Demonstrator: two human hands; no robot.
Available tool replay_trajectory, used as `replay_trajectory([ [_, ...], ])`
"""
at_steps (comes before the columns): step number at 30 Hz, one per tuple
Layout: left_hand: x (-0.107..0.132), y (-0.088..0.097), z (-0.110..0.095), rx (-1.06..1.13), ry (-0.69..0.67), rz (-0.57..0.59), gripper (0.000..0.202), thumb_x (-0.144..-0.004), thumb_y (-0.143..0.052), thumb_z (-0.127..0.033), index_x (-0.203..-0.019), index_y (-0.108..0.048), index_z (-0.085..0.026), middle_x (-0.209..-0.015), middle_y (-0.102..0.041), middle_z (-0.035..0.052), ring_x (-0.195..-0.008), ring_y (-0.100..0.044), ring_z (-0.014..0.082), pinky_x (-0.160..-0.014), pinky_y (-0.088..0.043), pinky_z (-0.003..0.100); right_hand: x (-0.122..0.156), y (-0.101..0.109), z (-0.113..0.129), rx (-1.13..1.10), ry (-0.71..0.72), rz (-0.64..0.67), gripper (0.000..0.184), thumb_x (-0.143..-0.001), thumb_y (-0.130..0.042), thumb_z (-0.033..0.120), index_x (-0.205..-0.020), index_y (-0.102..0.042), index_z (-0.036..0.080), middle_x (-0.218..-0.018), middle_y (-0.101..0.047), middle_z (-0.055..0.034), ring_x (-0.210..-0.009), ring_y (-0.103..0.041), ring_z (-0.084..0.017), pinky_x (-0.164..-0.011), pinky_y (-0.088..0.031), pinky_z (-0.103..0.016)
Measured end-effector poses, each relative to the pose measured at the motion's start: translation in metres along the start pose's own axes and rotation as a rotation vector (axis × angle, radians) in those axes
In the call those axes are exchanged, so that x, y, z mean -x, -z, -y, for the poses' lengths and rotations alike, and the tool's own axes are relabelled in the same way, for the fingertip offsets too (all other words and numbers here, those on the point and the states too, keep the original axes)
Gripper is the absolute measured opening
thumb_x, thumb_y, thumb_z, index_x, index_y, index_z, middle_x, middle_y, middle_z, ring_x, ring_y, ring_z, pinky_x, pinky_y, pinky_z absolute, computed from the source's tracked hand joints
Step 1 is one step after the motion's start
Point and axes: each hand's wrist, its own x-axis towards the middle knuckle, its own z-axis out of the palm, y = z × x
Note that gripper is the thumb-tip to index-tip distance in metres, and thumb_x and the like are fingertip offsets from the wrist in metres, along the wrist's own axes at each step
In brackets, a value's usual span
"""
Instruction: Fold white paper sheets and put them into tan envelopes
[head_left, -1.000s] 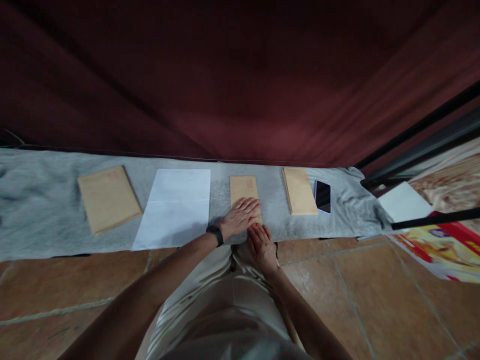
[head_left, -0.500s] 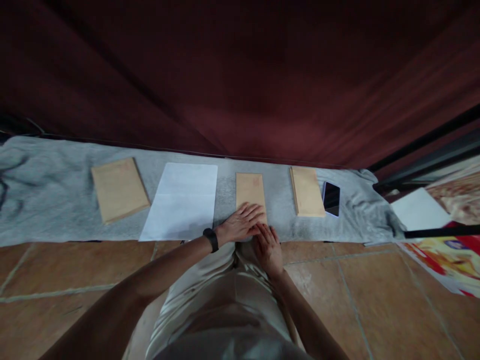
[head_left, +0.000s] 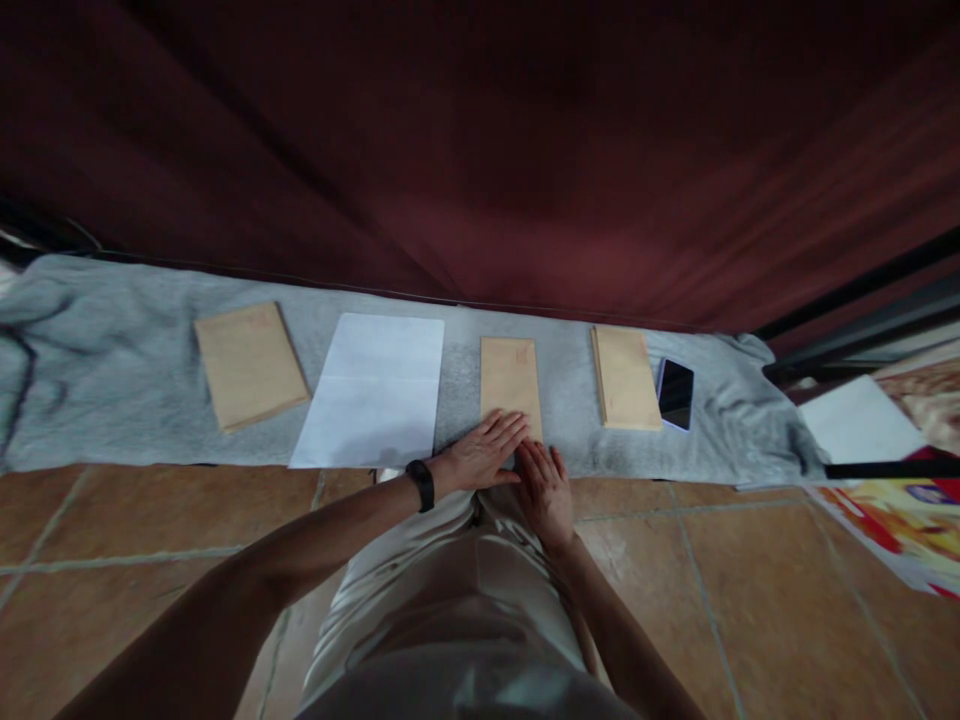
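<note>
A brown paper envelope lies flat in front of me, its long sides running away from my body. My left hand, with a dark band on the wrist, rests on its near part, fingers stretched out and pointing right. Close beside it, my right hand touches the envelope's near end with straight fingers. Both palms face down, and the hands cover the near edge. To the left lies a stack of white paper with a crease across it.
Brown envelopes lie in a pile at the left and another pile at the right. A phone sits by the right pile. Grey cloth covers the narrow bench. Behind it hangs a dark red curtain; a printed box stands lower right.
The view has shifted slightly, so the things on the bench appear a little further right. Both hands stay on the near end of the envelope, with the fingers only slightly moved.
</note>
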Motion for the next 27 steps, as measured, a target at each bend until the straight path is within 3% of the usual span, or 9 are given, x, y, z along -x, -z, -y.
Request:
replay_trajectory([
  [15,0.011,-0.008,0.004,0.046,-0.011,-0.018,0.077,-0.099,-0.051,-0.057,-0.156,-0.035,-0.008,-0.163,-0.037,0.0195,-0.155,-0.029,0.0284,-0.128,-0.02,0.045,-0.01,0.01,0.002,-0.184,-0.068,-0.066,0.051,-0.102,-0.042,0.021,-0.153,-0.046,0.023,-0.148,-0.059,-0.0098,-0.14,-0.051,-0.023,-0.122,-0.033,-0.052],
  [20,0.015,-0.018,0.007,0.027,-0.022,-0.007,0.071,-0.096,-0.059,-0.051,-0.147,-0.047,-0.003,-0.159,-0.043,0.0238,-0.154,-0.031,0.0303,-0.127,-0.021,0.044,-0.035,0.011,-0.001,-0.239,-0.064,-0.06,0.048,-0.106,-0.037,0.024,-0.153,-0.046,0.021,-0.15,-0.057,-0.0093,-0.141,-0.05,-0.02,-0.123,-0.035,-0.047],
  [27,0.017,-0.02,0.004,0.019,-0.015,-0.106,0.06,-0.101,-0.051,-0.05,-0.139,-0.055,-0.004,-0.15,-0.054,0.0233,-0.149,-0.041,0.0299,-0.125,-0.029,0.046,-0.073,0.01,-0.017,-0.064,-0.009,0.059,0.049,-0.109,-0.037,0.033,-0.155,-0.043,0.017,-0.16,-0.046,-0.0111,-0.149,-0.04,-0.023,-0.125,-0.032,-0.047],
])
